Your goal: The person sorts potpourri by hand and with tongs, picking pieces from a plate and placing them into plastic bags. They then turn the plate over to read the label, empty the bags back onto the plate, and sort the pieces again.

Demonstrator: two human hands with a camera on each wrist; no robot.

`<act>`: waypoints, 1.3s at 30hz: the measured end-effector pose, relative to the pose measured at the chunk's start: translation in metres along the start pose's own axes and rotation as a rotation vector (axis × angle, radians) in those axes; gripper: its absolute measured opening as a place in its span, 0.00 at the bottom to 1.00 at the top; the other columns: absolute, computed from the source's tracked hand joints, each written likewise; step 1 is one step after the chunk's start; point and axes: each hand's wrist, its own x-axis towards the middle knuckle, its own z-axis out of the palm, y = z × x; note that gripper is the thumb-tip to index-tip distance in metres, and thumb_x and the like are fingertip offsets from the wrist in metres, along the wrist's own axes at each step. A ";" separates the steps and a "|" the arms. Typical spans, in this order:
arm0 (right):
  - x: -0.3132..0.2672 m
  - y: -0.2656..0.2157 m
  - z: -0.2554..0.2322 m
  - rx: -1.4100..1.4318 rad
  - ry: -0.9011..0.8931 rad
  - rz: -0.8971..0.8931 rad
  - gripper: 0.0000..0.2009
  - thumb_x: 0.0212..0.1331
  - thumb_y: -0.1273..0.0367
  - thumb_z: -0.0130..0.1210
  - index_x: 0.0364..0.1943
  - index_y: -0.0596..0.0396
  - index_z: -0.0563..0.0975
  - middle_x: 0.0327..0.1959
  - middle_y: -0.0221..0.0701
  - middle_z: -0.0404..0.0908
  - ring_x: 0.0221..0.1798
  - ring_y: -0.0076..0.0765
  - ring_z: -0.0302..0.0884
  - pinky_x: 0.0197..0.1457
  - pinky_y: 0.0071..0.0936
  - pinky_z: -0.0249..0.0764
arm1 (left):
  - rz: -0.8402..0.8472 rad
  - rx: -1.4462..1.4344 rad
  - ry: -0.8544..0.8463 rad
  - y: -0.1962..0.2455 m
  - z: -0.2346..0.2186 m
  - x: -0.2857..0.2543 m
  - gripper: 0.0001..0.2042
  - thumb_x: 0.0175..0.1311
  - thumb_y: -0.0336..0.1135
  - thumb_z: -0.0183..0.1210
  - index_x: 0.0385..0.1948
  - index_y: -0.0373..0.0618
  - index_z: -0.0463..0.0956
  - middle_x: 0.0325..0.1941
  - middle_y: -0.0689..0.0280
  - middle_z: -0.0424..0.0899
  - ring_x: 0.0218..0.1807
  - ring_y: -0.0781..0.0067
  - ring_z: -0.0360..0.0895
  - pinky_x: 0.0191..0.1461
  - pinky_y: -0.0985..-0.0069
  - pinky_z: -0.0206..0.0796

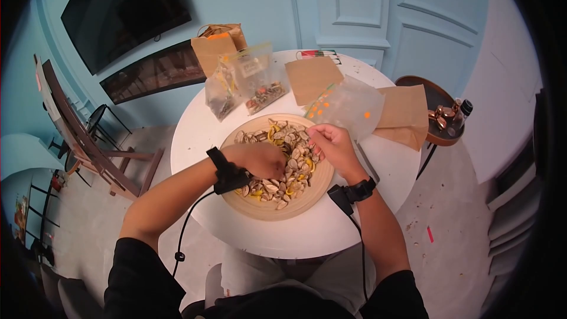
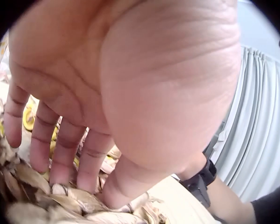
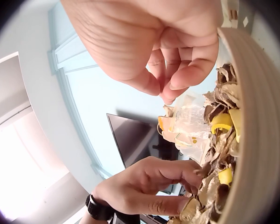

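A round wooden tray [image 1: 239,208] holds many dried, pale-brown slices with yellow rings among them. My left hand [image 1: 257,160] is over its middle; in the left wrist view the fingers [image 2: 67,144] of this hand [image 2: 126,84] point down, tips among the slices [image 2: 79,200]. My right hand [image 1: 336,145] is above the tray's right edge. The right wrist view shows the right hand's curled fingers and thumb meeting at their tips [image 3: 165,91], above the slices [image 3: 224,93], with no piece plainly visible between them. The left hand [image 3: 147,186] touches slices there.
Behind the tray on the white table [image 1: 260,239] stand clear bags [image 1: 263,85] with dried pieces and a paper bag [image 1: 212,53]. Brown paper [image 1: 313,80], a plastic bag with orange marks [image 1: 348,106] and another paper bag [image 1: 404,115] lie at right. A side table [image 1: 422,88] holds copper-coloured objects.
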 end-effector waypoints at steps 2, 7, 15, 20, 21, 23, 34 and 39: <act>0.000 0.000 0.000 0.001 -0.003 0.005 0.14 0.69 0.63 0.60 0.46 0.61 0.82 0.31 0.26 0.82 0.26 0.14 0.73 0.25 0.15 0.69 | 0.050 0.082 0.100 -0.009 0.008 0.007 0.11 0.59 0.37 0.61 0.36 0.39 0.84 0.37 0.55 0.87 0.42 0.53 0.83 0.48 0.63 0.73; -0.001 0.000 0.001 -0.004 -0.002 0.006 0.14 0.69 0.62 0.60 0.46 0.60 0.82 0.31 0.25 0.82 0.26 0.15 0.73 0.25 0.15 0.69 | -0.048 0.340 0.340 -0.022 0.001 -0.005 0.10 0.60 0.37 0.61 0.36 0.42 0.85 0.36 0.57 0.87 0.45 0.54 0.83 0.50 0.62 0.73; 0.000 0.000 0.000 0.001 -0.012 0.010 0.13 0.69 0.62 0.60 0.46 0.60 0.82 0.31 0.25 0.82 0.26 0.14 0.73 0.25 0.14 0.68 | 0.053 0.292 0.142 -0.025 -0.001 -0.019 0.10 0.58 0.44 0.64 0.36 0.52 0.89 0.36 0.61 0.88 0.47 0.52 0.81 0.52 0.60 0.72; -0.001 0.000 -0.001 0.000 -0.015 0.010 0.13 0.69 0.62 0.60 0.46 0.59 0.82 0.31 0.25 0.82 0.26 0.14 0.73 0.25 0.14 0.68 | -0.048 0.347 0.125 -0.030 -0.008 -0.027 0.10 0.58 0.43 0.64 0.34 0.50 0.89 0.35 0.59 0.87 0.45 0.52 0.82 0.51 0.58 0.71; -0.001 -0.001 0.000 -0.002 -0.012 0.018 0.13 0.69 0.62 0.60 0.46 0.59 0.82 0.31 0.25 0.82 0.26 0.14 0.73 0.25 0.14 0.68 | -0.040 0.316 0.144 -0.032 -0.008 -0.026 0.10 0.58 0.42 0.64 0.33 0.50 0.88 0.34 0.59 0.87 0.44 0.51 0.82 0.50 0.57 0.71; -0.001 -0.001 0.000 0.000 -0.014 0.016 0.14 0.69 0.62 0.60 0.46 0.59 0.82 0.31 0.25 0.82 0.26 0.14 0.73 0.25 0.14 0.68 | -0.076 0.373 0.147 -0.032 -0.005 -0.016 0.09 0.59 0.41 0.62 0.31 0.49 0.87 0.32 0.58 0.86 0.44 0.51 0.82 0.49 0.57 0.72; -0.001 0.002 -0.003 0.018 -0.025 0.006 0.14 0.70 0.62 0.59 0.47 0.59 0.82 0.32 0.25 0.82 0.27 0.13 0.73 0.26 0.14 0.69 | -0.079 0.170 0.174 -0.002 -0.011 -0.005 0.10 0.61 0.41 0.62 0.32 0.46 0.85 0.32 0.59 0.88 0.42 0.53 0.84 0.47 0.59 0.73; -0.001 0.000 -0.001 -0.004 -0.029 0.026 0.13 0.70 0.62 0.59 0.48 0.59 0.82 0.32 0.25 0.82 0.27 0.13 0.73 0.27 0.14 0.68 | -0.116 0.436 0.185 -0.043 -0.005 -0.015 0.09 0.57 0.42 0.65 0.31 0.49 0.87 0.32 0.63 0.89 0.43 0.58 0.85 0.48 0.62 0.73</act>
